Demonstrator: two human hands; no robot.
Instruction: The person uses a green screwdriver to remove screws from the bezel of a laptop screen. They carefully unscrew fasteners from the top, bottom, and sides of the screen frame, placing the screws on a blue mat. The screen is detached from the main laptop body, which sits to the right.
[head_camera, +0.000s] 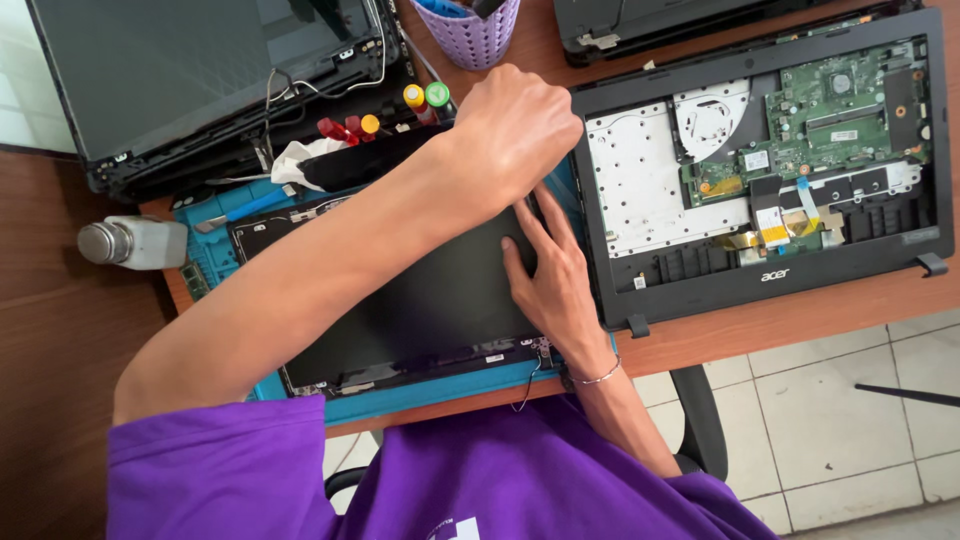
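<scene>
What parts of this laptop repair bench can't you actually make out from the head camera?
- Head view: whatever the left hand grips is hidden inside its fist.
- The dark screen panel is partly covered by the left forearm and the right hand.
- The purple basket and the laptop beside it are cut off by the top edge.
- The green circuit board parts are too small to identify.
</scene>
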